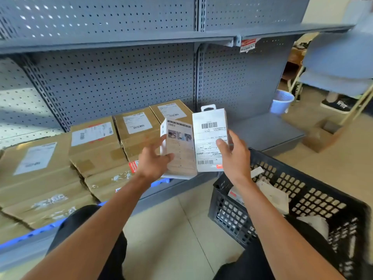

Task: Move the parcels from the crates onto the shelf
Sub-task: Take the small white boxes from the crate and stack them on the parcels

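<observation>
My left hand (153,160) grips a small beige-and-white product box (179,150) by its left side. My right hand (234,154) holds a white box with barcode labels and a hang tab (207,136), thumb on its face. Both boxes are upright, side by side, just in front of the bottom grey shelf (268,130). Several brown cardboard parcels (94,146) with white labels lie along the shelf's left part. A black plastic crate (302,201) stands on the floor under my right forearm, with white parcels (276,195) inside.
An upper shelf board (121,40) and perforated back panels rise above. A blue basket (281,101), an open cardboard box (325,132) and a wooden stand with blue cushions are at the right. A person's shoe shows beyond. Tiled floor lies between my knees.
</observation>
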`<state>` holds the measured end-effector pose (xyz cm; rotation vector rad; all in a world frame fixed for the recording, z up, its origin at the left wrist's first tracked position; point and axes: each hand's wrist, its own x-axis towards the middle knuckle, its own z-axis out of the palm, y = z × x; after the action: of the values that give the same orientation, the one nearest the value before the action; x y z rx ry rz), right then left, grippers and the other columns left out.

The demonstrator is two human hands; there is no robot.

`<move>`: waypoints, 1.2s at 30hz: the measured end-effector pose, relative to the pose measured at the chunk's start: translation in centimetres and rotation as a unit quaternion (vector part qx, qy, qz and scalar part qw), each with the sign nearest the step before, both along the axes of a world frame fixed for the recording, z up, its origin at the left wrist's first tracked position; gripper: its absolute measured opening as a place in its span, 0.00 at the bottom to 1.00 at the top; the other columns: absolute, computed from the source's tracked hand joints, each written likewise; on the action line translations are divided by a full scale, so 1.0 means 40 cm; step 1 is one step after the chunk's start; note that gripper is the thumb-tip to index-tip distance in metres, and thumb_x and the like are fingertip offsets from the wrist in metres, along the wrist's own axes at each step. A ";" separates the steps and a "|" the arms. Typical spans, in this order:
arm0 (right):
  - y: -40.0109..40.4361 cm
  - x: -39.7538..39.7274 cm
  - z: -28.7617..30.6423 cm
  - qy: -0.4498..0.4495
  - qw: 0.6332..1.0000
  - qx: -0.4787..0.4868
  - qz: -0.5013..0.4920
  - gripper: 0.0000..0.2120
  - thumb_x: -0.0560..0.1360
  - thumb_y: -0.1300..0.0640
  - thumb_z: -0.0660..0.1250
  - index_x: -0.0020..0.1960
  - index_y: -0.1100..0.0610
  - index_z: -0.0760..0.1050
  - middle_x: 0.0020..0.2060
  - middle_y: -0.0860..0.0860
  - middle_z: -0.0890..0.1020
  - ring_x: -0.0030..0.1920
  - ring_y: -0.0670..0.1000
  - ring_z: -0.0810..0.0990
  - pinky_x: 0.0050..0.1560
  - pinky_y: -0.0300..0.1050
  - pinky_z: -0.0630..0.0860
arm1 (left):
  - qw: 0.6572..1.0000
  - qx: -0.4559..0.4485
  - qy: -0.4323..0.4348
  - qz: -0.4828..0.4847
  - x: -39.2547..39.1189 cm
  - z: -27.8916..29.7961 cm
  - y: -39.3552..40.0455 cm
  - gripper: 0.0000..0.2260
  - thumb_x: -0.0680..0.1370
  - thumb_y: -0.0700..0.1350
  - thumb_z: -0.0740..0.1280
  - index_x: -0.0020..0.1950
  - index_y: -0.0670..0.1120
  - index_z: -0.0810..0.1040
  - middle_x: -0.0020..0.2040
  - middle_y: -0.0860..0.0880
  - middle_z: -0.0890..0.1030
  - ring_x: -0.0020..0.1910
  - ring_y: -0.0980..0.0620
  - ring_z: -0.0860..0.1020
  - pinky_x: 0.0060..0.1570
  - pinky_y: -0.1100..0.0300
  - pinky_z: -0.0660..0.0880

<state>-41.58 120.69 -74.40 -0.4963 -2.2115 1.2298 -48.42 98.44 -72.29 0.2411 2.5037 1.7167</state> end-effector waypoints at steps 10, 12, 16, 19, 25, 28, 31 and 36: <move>-0.207 -0.073 0.044 -0.001 0.998 0.017 0.057 0.20 0.76 0.37 0.61 0.67 0.37 0.69 0.59 0.44 0.82 0.58 0.48 0.81 0.57 0.58 0.80 | 0.998 0.007 0.015 0.064 0.000 0.032 -0.278 0.29 0.77 0.39 0.72 0.76 0.56 0.71 0.67 0.54 0.78 0.55 0.49 0.81 0.42 0.66 0.79; -0.276 -0.093 0.059 0.001 0.997 0.011 0.074 0.20 0.77 0.41 0.63 0.68 0.40 0.70 0.58 0.44 0.83 0.56 0.48 0.82 0.58 0.57 0.80 | 0.996 0.014 0.017 0.082 0.008 0.039 -0.350 0.30 0.77 0.38 0.72 0.76 0.56 0.70 0.69 0.53 0.77 0.54 0.48 0.83 0.44 0.61 0.81; -0.433 -0.145 0.075 0.000 0.990 0.020 0.140 0.24 0.79 0.43 0.64 0.74 0.46 0.69 0.61 0.44 0.82 0.56 0.48 0.82 0.58 0.53 0.79 | 0.990 0.028 0.023 0.135 0.037 0.055 -0.507 0.30 0.77 0.37 0.72 0.76 0.56 0.70 0.71 0.52 0.75 0.43 0.57 0.83 0.32 0.71 0.76; -0.557 -0.186 0.087 -0.007 0.982 0.016 0.190 0.16 0.80 0.45 0.64 0.66 0.43 0.73 0.51 0.39 0.83 0.46 0.42 0.81 0.50 0.49 0.78 | 0.981 0.028 0.025 0.188 0.071 0.071 -0.629 0.30 0.78 0.38 0.72 0.77 0.56 0.70 0.69 0.53 0.75 0.37 0.67 0.76 0.28 0.76 0.71; -0.787 -0.254 0.113 0.001 0.960 0.027 0.280 0.08 0.79 0.46 0.65 0.51 0.31 0.71 0.46 0.39 0.82 0.47 0.49 0.82 0.49 0.55 0.81 | 0.962 0.015 0.045 0.269 0.130 0.079 -0.839 0.30 0.78 0.41 0.73 0.77 0.58 0.68 0.73 0.52 0.73 0.37 0.54 0.83 0.28 0.71 0.74; -0.864 -0.292 0.088 0.004 0.952 0.014 0.304 0.06 0.79 0.45 0.66 0.54 0.36 0.73 0.47 0.45 0.84 0.47 0.50 0.81 0.49 0.51 0.80 | 0.952 0.008 0.046 0.304 0.147 0.078 -0.905 0.30 0.78 0.40 0.72 0.77 0.56 0.68 0.73 0.50 0.74 0.35 0.60 0.79 0.28 0.72 0.73; -0.925 -0.329 0.060 -0.021 0.944 -0.007 0.328 0.19 0.81 0.48 0.67 0.70 0.52 0.73 0.53 0.45 0.82 0.47 0.43 0.79 0.42 0.36 0.72 | 0.947 0.019 0.043 0.319 0.149 0.064 -0.962 0.31 0.78 0.38 0.70 0.78 0.56 0.68 0.73 0.49 0.74 0.39 0.51 0.83 0.28 0.69 0.76; -1.017 -0.381 0.036 -0.036 0.937 -0.016 0.346 0.20 0.81 0.49 0.67 0.71 0.54 0.72 0.51 0.42 0.79 0.50 0.45 0.79 0.45 0.37 0.72 | 0.938 0.034 0.037 0.343 0.128 0.046 -1.033 0.30 0.78 0.37 0.69 0.77 0.56 0.68 0.73 0.50 0.73 0.51 0.51 0.82 0.37 0.65 0.77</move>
<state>-56.83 79.99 -72.97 0.2727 -2.5257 1.6011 -43.29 57.12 -70.47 -0.6608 2.7795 2.0310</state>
